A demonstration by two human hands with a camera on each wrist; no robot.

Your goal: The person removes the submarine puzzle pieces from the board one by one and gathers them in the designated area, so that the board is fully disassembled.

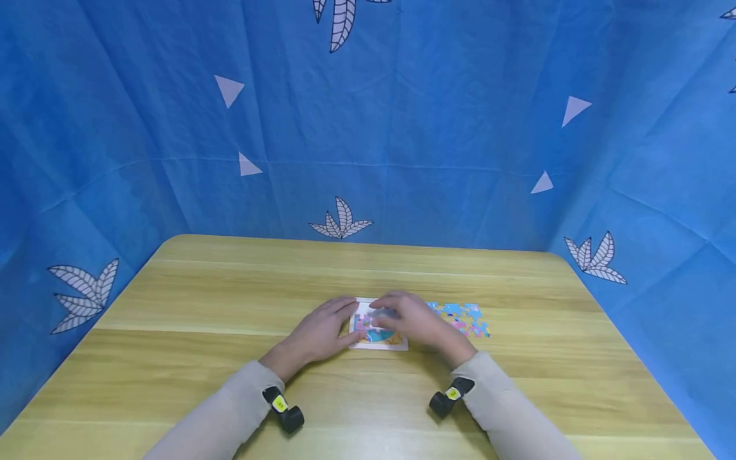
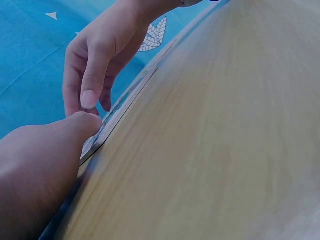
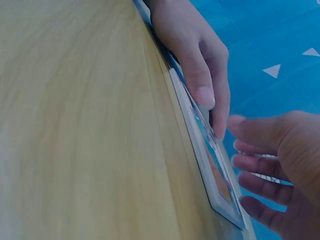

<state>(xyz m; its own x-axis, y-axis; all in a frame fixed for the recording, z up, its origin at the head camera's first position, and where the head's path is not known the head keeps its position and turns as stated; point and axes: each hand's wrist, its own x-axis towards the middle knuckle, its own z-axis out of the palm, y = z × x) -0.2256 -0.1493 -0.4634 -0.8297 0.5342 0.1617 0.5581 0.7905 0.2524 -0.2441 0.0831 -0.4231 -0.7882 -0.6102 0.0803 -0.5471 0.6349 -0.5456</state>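
Observation:
A small white-framed jigsaw puzzle lies on the table between both hands, its colourful picture partly filled in and partly white. My left hand rests at the puzzle's left side, fingertips at the upper left corner and thumb by the lower rim. Over the right part of the tray hovers my right hand, its thumb and fingers apart and gently bent. In the right wrist view the right hand shows nothing between thumb and fingers, beside the white frame. The hands hide some of the picture.
Several loose jigsaw pieces, blue, pink and yellow, are spread just right of the right hand. The wooden table has rounded far corners. Blue cloth with white triangles and leaf prints hangs behind and at both sides.

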